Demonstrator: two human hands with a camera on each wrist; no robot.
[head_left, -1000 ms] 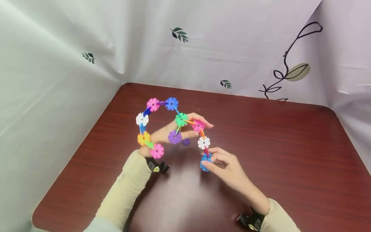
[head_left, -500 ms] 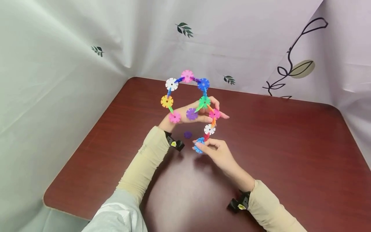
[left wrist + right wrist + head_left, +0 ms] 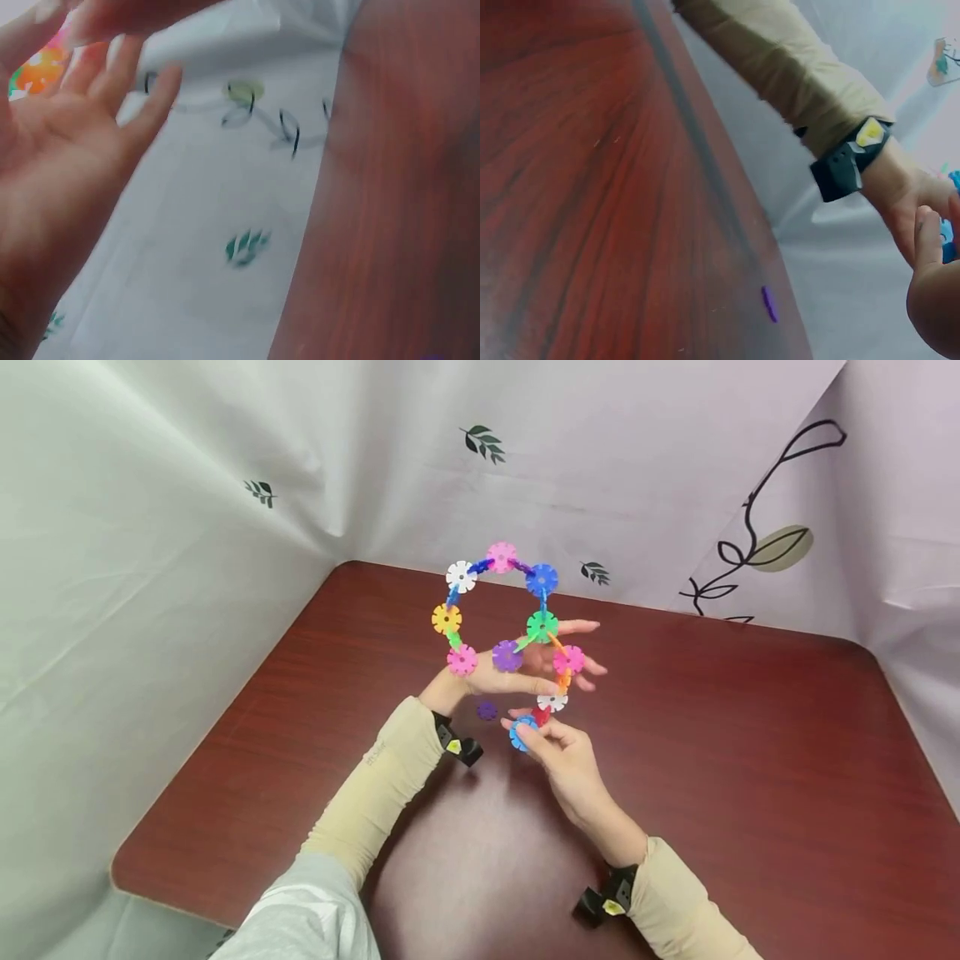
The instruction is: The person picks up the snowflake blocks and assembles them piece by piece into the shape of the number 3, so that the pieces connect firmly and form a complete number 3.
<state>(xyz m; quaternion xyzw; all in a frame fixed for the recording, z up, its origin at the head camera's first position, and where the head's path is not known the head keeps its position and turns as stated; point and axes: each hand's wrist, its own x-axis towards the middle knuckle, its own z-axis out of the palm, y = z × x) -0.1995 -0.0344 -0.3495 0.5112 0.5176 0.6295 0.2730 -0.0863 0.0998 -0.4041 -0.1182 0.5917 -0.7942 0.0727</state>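
Observation:
A chain of flower-shaped interlocking plastic discs is held up over the table, curling into a near-ring with a tail. Around it run a pink disc (image 3: 501,557), a green disc (image 3: 542,627), a yellow disc (image 3: 446,619) and a purple disc (image 3: 507,656). My right hand (image 3: 572,772) pinches the light blue disc (image 3: 522,734) at the tail's end between thumb and fingers. Behind the tail, my left hand (image 3: 525,682) has its fingers spread, its thumb by the white disc (image 3: 552,701); whether they touch cannot be told. The left wrist view shows its straight fingers (image 3: 154,105).
One loose purple disc (image 3: 487,710) lies on the dark red-brown table (image 3: 720,760), below the left hand. White cloth (image 3: 390,460) with printed leaves hangs behind and beside the table. Each wrist wears a black camera strap (image 3: 618,889).
In the head view the chain has shifted up and right, and its ring has turned more upright. My left hand's fingers have spread out. My right hand keeps its pinch on the light blue disc.

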